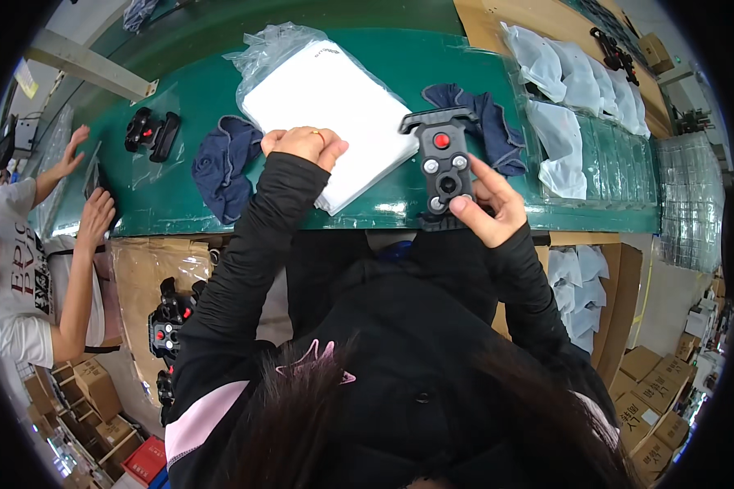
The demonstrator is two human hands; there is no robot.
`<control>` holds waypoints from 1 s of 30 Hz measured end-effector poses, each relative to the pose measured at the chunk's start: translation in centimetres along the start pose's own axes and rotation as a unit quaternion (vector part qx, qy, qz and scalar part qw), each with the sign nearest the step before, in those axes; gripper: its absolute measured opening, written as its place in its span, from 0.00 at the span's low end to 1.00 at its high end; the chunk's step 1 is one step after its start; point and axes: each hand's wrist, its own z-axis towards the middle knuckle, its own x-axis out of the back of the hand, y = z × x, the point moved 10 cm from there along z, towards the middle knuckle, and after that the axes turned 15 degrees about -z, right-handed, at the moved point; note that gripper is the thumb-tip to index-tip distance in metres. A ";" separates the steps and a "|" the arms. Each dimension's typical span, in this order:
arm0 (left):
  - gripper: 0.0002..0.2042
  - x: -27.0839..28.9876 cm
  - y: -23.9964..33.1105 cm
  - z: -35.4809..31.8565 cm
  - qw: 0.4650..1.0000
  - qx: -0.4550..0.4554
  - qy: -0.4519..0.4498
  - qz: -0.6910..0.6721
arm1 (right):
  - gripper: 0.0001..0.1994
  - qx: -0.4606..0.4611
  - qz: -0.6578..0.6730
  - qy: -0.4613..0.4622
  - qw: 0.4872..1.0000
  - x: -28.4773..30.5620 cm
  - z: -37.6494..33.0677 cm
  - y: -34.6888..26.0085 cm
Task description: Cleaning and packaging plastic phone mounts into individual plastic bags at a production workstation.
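Observation:
My right hand (493, 204) grips a black plastic bracket (446, 174) by its lower right side, thumb on its face. The bracket has a red round button, silver screw-like discs and a wide jaw across its top. It is held upright over the table's near edge. My left hand (306, 147) is closed, fingers curled in, over the left part of a stack of white bags (342, 106). Whether anything is pinched in it cannot be made out. The stack lies partly in a clear plastic wrapper (281, 38).
Dark blue cloths (224, 167) (497, 122) flank the stack on the green table (383, 213). Filled white bags (559, 147) stand at right. A carton (624, 301) below holds more. Left, a co-worker's hands (96, 213) work near another black bracket (151, 134); more brackets (167, 326) lie in a box.

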 end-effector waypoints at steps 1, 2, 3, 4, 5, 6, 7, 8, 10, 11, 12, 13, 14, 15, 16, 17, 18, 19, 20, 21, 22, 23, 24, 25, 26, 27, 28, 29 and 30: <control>0.12 0.2 0.4 0.2 1.000 -0.003 -0.001 0.000 | 0.31 -0.020 0.051 -0.020 0.998 -0.5 -0.2 0.4; 0.11 0.7 -0.4 0.4 0.993 0.067 0.014 -0.094 | 0.30 0.020 0.034 -0.010 0.999 -1.1 -0.3 -0.6; 0.10 0.9 -1.4 0.3 0.973 0.137 0.028 -0.186 | 0.31 0.081 -0.036 -0.002 0.996 -1.9 0.1 -1.9; 0.08 1.6 -2.1 0.0 0.969 0.094 0.080 -0.213 | 0.31 0.183 -0.191 -0.006 0.964 -3.2 0.6 -4.6; 0.08 1.9 -1.5 0.1 0.969 0.092 0.081 -0.213 | 0.31 0.273 -0.342 -0.004 0.899 -4.5 0.6 -6.8; 0.07 3.8 -0.2 -0.2 0.967 0.052 0.146 -0.202 | 0.31 0.274 -0.441 -0.038 0.854 -6.2 0.8 -7.6; 0.05 5.4 1.5 -0.4 0.959 0.009 0.207 -0.195 | 0.30 0.267 -0.537 -0.067 0.797 -7.4 0.9 -7.6; 0.05 7.0 5.5 -1.3 0.962 -0.099 0.243 -0.067 | 0.33 0.296 -0.579 -0.075 0.757 -8.2 0.7 -7.9; 0.03 7.8 8.3 -2.4 0.950 -0.187 0.250 -0.015 | 0.35 0.245 -0.462 -0.090 0.848 -6.8 1.6 -8.0; 0.03 7.8 9.3 -2.8 0.955 -0.190 0.226 0.003 | 0.38 0.190 -0.335 -0.105 0.917 -5.8 2.1 -7.8; 0.03 7.8 9.6 -2.8 0.961 -0.185 0.205 -0.020 | 0.42 -0.036 -0.013 -0.131 0.991 -5.0 2.3 -4.5; 0.03 8.0 9.9 -3.0 0.960 -0.188 0.206 -0.021 | 0.44 -0.138 0.179 -0.084 0.971 -4.5 2.6 -3.6; 0.03 8.1 9.9 -2.9 0.961 -0.180 0.207 -0.029 | 0.44 -0.051 0.027 -0.078 0.995 -3.7 2.3 -5.7; 0.03 8.2 10.0 -2.8 0.962 -0.173 0.207 -0.037 | 0.44 0.035 -0.127 -0.067 0.989 -3.3 1.6 -7.6; 0.04 8.5 10.5 -2.5 0.963 -0.173 0.200 -0.049 | 0.45 0.087 -0.149 -0.072 0.982 -3.5 1.4 -8.5; 0.06 8.5 11.4 -2.4 0.962 -0.187 0.196 -0.044 | 0.45 0.138 -0.170 -0.072 0.973 -3.5 1.0 -9.5; 0.06 9.0 13.0 -3.2 0.943 -0.253 0.209 -0.061 | 0.46 0.190 -0.188 -0.071 0.961 -3.5 0.5 -10.4; 0.07 9.3 14.7 -4.4 0.918 -0.318 0.224 -0.080 | 0.46 0.039 -0.018 -0.099 0.994 -3.4 0.7 -7.7; 0.07 8.8 16.5 -4.8 0.926 -0.322 0.181 -0.074 | 0.47 -0.037 0.156 -0.022 0.987 -1.9 1.4 -6.4; 0.08 8.0 18.0 -5.1 0.933 -0.326 0.137 -0.069 | 0.47 0.013 0.090 0.059 0.994 0.3 1.6 -6.4; 0.05 7.6 17.9 -5.2 0.933 -0.317 0.135 -0.106 | 0.47 0.077 0.005 0.092 0.993 1.3 0.7 -8.5; 0.05 7.3 18.1 -5.7 0.928 -0.329 0.135 -0.114 | 0.47 0.139 -0.079 0.123 0.979 1.9 -0.3 -10.7; 0.03 7.2 17.3 -5.4 0.935 -0.288 0.150 -0.146 | 0.47 0.188 -0.092 0.122 0.970 1.5 -0.9 -11.2; 0.02 6.8 16.0 -4.7 0.939 -0.247 0.160 -0.179 | 0.46 0.234 -0.108 0.125 0.958 1.2 -1.5 -11.3; 0.02 8.0 11.9 -3.5 0.913 -0.117 0.257 -0.295 | 0.47 0.162 0.007 0.129 0.978 1.8 -1.2 -9.4; 0.04 7.9 7.8 -3.2 0.851 0.023 0.341 -0.398 | 0.48 0.089 0.125 0.131 0.979 2.1 -0.9 -7.4; 0.03 7.0 7.9 -2.2 0.779 0.064 0.332 -0.528 | 0.50 0.055 0.157 0.158 0.973 2.9 -0.8 -6.0; 0.03 6.4 8.2 -2.1 0.779 0.061 0.323 -0.534 | 0.50 0.055 0.153 0.169 0.972 3.8 -1.0 -5.8; 0.03 6.6 12.9 -1.9 0.895 -0.118 0.229 -0.364 | 0.50 0.112 -0.019 0.181 0.977 4.4 -1.4 -7.4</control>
